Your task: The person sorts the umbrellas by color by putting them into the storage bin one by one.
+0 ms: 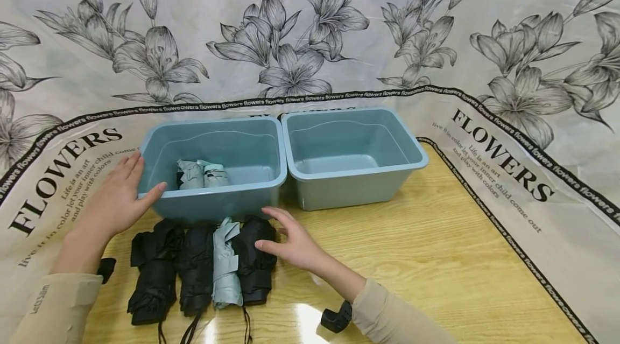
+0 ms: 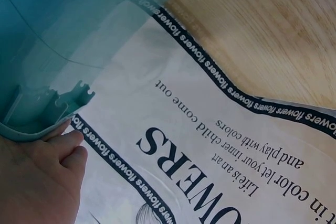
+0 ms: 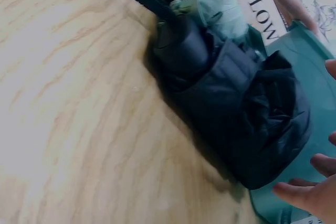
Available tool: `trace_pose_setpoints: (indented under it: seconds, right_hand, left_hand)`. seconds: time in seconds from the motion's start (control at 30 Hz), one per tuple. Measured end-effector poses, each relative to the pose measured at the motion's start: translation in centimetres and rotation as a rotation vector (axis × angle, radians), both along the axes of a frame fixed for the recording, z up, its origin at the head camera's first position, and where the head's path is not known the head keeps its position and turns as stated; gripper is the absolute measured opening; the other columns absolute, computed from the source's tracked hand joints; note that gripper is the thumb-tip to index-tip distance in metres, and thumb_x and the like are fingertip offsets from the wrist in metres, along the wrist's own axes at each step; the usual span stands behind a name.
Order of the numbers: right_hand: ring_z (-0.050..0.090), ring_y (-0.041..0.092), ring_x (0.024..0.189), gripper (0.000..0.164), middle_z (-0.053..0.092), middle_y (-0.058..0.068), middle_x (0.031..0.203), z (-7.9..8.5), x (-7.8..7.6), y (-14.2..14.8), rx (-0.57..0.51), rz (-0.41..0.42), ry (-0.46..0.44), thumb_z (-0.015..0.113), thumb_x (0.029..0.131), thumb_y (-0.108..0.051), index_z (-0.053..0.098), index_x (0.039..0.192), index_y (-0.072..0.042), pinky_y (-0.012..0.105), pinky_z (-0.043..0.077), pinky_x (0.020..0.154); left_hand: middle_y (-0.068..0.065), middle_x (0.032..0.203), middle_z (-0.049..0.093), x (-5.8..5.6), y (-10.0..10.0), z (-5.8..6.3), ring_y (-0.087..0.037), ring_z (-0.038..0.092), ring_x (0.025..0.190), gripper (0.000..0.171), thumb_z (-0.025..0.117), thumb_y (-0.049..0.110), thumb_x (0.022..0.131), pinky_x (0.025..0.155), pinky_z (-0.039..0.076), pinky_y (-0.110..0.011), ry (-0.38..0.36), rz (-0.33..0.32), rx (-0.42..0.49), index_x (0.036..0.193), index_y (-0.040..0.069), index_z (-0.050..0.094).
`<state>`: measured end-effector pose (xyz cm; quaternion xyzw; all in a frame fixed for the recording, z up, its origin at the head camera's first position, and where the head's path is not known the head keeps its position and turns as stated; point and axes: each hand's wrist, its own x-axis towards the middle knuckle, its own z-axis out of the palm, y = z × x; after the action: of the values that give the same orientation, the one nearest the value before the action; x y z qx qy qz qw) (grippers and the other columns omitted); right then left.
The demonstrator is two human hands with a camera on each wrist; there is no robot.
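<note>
Side by side on the wooden table lie several folded umbrellas. A light green umbrella [image 1: 225,268] lies between the rightmost black umbrella [image 1: 255,266] and a middle black umbrella [image 1: 196,268], with another black umbrella [image 1: 154,274] at the left end. My right hand [image 1: 293,241] hovers at the rightmost one, fingers spread; contact is unclear. At the left blue bin's [image 1: 218,197] left end, my left hand [image 1: 118,196] rests against the rim with extended fingers and thumb. Inside that bin are light-coloured bundles [image 1: 192,175], partly hidden by its front wall.
A second blue bin [image 1: 356,174] stands right beside the first, with nothing seen inside. Flower-printed cloth [image 1: 310,26] rises behind and along both sides. Dark wrist straps [image 1: 191,328] trail toward the table's near side. Bare wood [image 1: 436,268] shows at the right.
</note>
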<state>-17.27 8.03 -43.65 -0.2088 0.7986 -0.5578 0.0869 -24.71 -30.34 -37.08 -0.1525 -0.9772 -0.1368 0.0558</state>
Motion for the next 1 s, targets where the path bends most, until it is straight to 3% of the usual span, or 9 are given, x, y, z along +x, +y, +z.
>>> trace_pose_setpoints:
  seconds: [0.17, 0.37, 0.6, 0.77, 1.0]
  right_hand:
    - [0.034, 0.033, 0.152, 0.087, 0.031, 0.01, 0.168, -0.7, 0.1, -0.3, 0.066, 0.015, -0.119, 0.08, 0.092, -0.032, 0.035, 0.164, -0.013, 0.055, 0.041, 0.117]
    - [0.026, 0.032, 0.156, 0.101, 0.027, 0.013, 0.17, -1.9, -0.5, -1.1, 0.212, 0.014, -0.105, 0.086, 0.084, -0.04, 0.032, 0.165, -0.014, 0.056, 0.03, 0.123]
    - [0.023, 0.037, 0.155, 0.119, 0.025, 0.014, 0.169, -3.2, -1.2, -1.8, 0.315, 0.053, -0.08, 0.094, 0.075, -0.04, 0.022, 0.168, -0.023, 0.058, 0.032, 0.121]
    - [0.022, 0.039, 0.154, 0.121, 0.027, 0.012, 0.167, -3.5, -1.4, -2.0, 0.293, 0.055, -0.091, 0.095, 0.073, -0.037, 0.021, 0.168, -0.032, 0.061, 0.033, 0.118]
    - [0.029, 0.038, 0.149, 0.122, 0.034, 0.008, 0.161, -3.8, -1.2, -2.1, 0.236, 0.037, -0.052, 0.098, 0.069, -0.033, 0.024, 0.167, -0.036, 0.06, 0.035, 0.116]
  left_hand:
    - [-0.034, 0.169, 0.005, 0.1, 0.0, 0.0, -0.054, 0.003, 0.155, 0.093, 0.042, 0.055, 0.107, 0.119, 0.016, -0.073, -0.005, 0.004, 0.005, 0.16, -0.014, 0.009]
    - [-0.033, 0.169, 0.004, 0.1, 0.0, 0.0, -0.054, 0.003, 0.155, 0.093, 0.042, 0.056, 0.107, 0.119, 0.016, -0.073, 0.004, 0.004, 0.008, 0.16, -0.014, 0.01]
    - [-0.033, 0.169, 0.003, 0.0, -0.1, 0.0, -0.053, 0.002, 0.155, 0.094, 0.042, 0.056, 0.107, 0.119, 0.016, -0.073, 0.008, 0.006, 0.005, 0.16, -0.013, 0.009]
    - [-0.033, 0.169, 0.003, -0.1, -0.1, -0.1, -0.054, 0.003, 0.155, 0.094, 0.042, 0.057, 0.107, 0.119, 0.016, -0.073, 0.005, 0.006, -0.001, 0.16, -0.013, 0.009]
    - [-0.033, 0.169, 0.005, -0.1, -0.1, -0.1, -0.054, 0.004, 0.155, 0.094, 0.042, 0.057, 0.107, 0.119, 0.016, -0.073, 0.0, 0.009, -0.006, 0.16, -0.013, 0.009]
